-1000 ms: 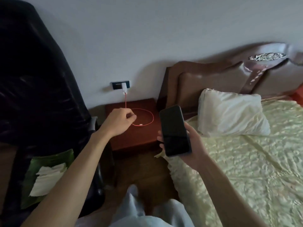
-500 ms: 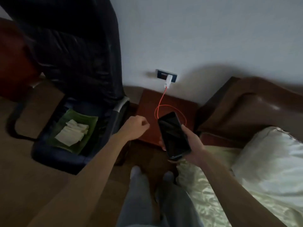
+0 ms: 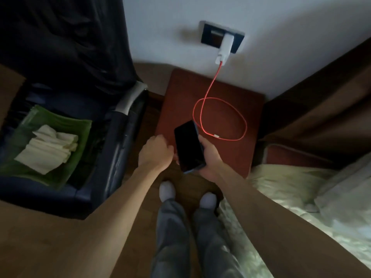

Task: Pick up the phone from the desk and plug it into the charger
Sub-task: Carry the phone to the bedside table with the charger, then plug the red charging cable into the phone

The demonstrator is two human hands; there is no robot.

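A black phone (image 3: 188, 146) with a dark screen is held upright in my right hand (image 3: 208, 157), just over the front edge of a red-brown nightstand (image 3: 236, 155). My left hand (image 3: 155, 152) is a closed fist right beside the phone's left edge; I cannot tell whether it touches the phone. A white charger (image 3: 224, 50) sits in a dark wall socket (image 3: 208, 35). Its red cable (image 3: 202, 109) loops across the nightstand, and the white plug end (image 3: 216, 135) lies a little right of the phone.
A dark armchair (image 3: 96, 177) at left holds a green tray (image 3: 60, 173) with folded white cloth (image 3: 48, 151). The bed (image 3: 301, 207) with a pale cover and brown headboard (image 3: 321, 101) fills the right. My feet (image 3: 166, 190) stand on the wooden floor.
The view has tilted down and moved closer to the nightstand. My left hand has drawn back from the cable to beside the phone. My right hand still holds the phone.
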